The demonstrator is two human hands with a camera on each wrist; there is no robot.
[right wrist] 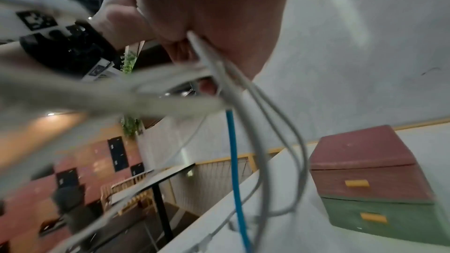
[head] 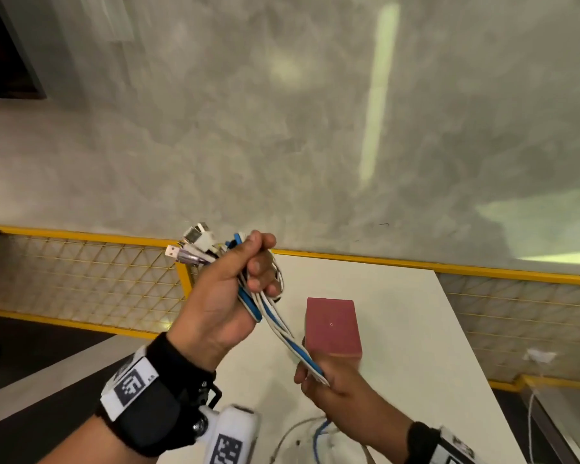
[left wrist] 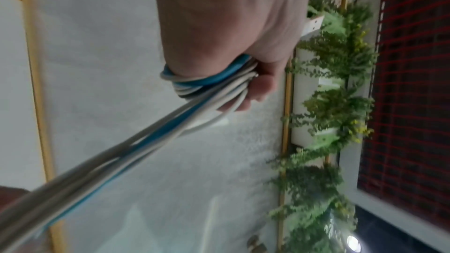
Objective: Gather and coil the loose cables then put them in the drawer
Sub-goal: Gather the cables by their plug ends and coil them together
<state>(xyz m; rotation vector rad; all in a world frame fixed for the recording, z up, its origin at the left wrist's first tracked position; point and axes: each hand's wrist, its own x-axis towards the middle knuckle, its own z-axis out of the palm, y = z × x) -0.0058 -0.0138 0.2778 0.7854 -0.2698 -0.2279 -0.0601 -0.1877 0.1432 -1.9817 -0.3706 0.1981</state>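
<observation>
A bundle of white and blue cables [head: 283,333] stretches between both hands above the white table [head: 416,329]. My left hand [head: 228,289] is raised and grips the bundle, its USB plugs [head: 195,246] sticking out above the fist. Loops of cable [left wrist: 194,82] lie wound round that hand. My right hand [head: 335,386], lower and nearer, grips the same strands [right wrist: 219,72]; the loose ends [right wrist: 233,161] hang down from it to the table. The small drawer box [head: 332,326], dark red on top, stands just behind the right hand. Its red and green drawers [right wrist: 372,186] with yellow handles are closed.
A yellow-framed mesh railing [head: 81,262] runs along the far table edge in front of a grey wall. Another white cable [head: 533,406] hangs at the far right, off the table. Green plants [left wrist: 336,103] hang on the wall to the left.
</observation>
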